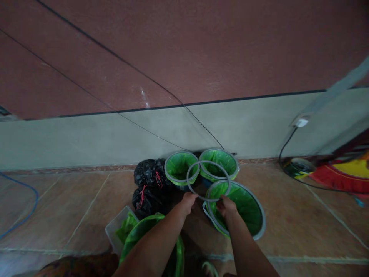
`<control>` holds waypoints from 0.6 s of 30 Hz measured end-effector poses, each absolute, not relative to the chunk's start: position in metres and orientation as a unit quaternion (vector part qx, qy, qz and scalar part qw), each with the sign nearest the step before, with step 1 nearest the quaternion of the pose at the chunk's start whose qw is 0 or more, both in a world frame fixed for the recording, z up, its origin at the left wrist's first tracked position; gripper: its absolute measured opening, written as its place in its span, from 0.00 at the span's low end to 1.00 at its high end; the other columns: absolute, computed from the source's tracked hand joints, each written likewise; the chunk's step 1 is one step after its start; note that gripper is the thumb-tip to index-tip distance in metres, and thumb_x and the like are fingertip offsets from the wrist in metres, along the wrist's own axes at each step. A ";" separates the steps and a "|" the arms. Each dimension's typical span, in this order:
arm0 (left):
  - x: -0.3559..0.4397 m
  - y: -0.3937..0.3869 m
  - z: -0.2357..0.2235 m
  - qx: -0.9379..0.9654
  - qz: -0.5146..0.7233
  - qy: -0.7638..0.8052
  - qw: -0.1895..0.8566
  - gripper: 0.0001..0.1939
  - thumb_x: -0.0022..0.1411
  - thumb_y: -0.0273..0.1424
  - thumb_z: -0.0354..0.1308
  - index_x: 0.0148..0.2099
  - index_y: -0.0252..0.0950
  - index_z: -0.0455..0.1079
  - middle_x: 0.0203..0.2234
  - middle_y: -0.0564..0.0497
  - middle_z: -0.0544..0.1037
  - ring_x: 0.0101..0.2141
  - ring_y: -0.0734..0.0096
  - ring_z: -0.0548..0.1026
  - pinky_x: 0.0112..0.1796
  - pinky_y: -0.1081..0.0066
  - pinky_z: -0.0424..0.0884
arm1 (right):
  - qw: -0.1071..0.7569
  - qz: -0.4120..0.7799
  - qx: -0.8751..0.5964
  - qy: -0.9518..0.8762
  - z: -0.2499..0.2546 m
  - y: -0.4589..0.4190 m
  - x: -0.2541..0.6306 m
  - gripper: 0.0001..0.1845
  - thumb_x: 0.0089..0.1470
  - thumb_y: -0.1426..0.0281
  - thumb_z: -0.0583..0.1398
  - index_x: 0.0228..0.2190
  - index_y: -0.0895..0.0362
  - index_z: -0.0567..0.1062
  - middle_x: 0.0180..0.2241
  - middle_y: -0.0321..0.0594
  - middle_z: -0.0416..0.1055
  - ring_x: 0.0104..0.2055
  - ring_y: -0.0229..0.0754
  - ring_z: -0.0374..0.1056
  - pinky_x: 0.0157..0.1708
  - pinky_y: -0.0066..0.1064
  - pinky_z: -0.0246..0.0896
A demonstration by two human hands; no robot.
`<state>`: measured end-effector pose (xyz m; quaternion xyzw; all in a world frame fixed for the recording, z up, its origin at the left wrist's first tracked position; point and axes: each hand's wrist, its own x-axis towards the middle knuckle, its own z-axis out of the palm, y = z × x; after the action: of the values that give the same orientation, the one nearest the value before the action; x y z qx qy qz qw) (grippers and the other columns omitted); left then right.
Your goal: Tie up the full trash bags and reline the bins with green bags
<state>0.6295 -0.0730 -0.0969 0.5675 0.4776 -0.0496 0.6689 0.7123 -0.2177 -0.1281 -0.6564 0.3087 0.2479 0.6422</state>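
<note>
A thin grey ring [208, 162], like a bin's rim, is held up by its near edge between my hands. My left hand [189, 202] pinches it at the lower left, and my right hand [226, 207] grips it at the lower right. Behind the ring stand two bins lined with green bags, a left one [180, 166] and a right one [221, 163], each with a grey rim. Below my right hand is a larger green-lined bin [248, 209]. Under my left forearm another green-lined bin [144, 231] shows no grey rim on its visible edge.
Two tied black bags [148, 196] with pink ties sit left of the bins. A clear plastic tub [112, 231] holds green bags. A blue hose [34, 204] lies at the left; a black cable [281, 148], a tin-like container [300, 167] and red-yellow cloth [340, 179] are at the right.
</note>
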 end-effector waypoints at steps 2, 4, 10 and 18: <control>0.631 -0.073 -0.097 0.553 -0.044 0.487 0.675 0.05 0.56 0.29 0.59 0.32 0.36 0.65 0.26 0.53 0.70 0.29 0.71 0.70 0.30 0.72 0.65 | 0.648 0.238 -0.650 0.316 -0.127 -0.215 0.713 0.09 0.53 0.68 0.57 0.24 0.52 0.62 0.18 0.30 0.63 0.21 0.37 0.66 0.23 0.29 0.67; 0.632 -0.073 -0.094 0.538 -0.046 0.481 0.691 0.04 0.59 0.30 0.57 0.33 0.35 0.66 0.26 0.54 0.71 0.28 0.73 0.71 0.31 0.72 0.67 | 0.653 0.220 -0.652 0.317 -0.123 -0.212 0.716 0.09 0.52 0.68 0.58 0.24 0.51 0.62 0.17 0.30 0.62 0.22 0.38 0.67 0.23 0.30 0.68; 0.610 -0.054 -0.067 0.454 -0.017 0.434 0.778 0.05 0.61 0.30 0.55 0.39 0.35 0.69 0.34 0.49 0.78 0.33 0.73 0.76 0.36 0.72 0.71 | 0.682 0.200 -0.654 0.258 -0.082 -0.202 0.716 0.06 0.50 0.71 0.59 0.25 0.52 0.65 0.20 0.33 0.66 0.25 0.39 0.68 0.25 0.30 0.71; 0.474 0.036 -0.019 0.385 0.115 0.449 0.798 0.12 0.53 0.18 0.54 0.39 0.36 0.71 0.33 0.49 0.80 0.33 0.73 0.78 0.41 0.72 0.74 | 0.631 0.362 -0.685 0.023 -0.022 -0.178 0.657 0.04 0.51 0.68 0.60 0.31 0.56 0.69 0.22 0.33 0.69 0.23 0.35 0.66 0.21 0.26 0.63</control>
<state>0.4740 0.0361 -0.0187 0.3848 0.4495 0.1151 0.7979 0.6572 -0.1784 -0.0221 -0.6853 0.0225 0.3622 0.6314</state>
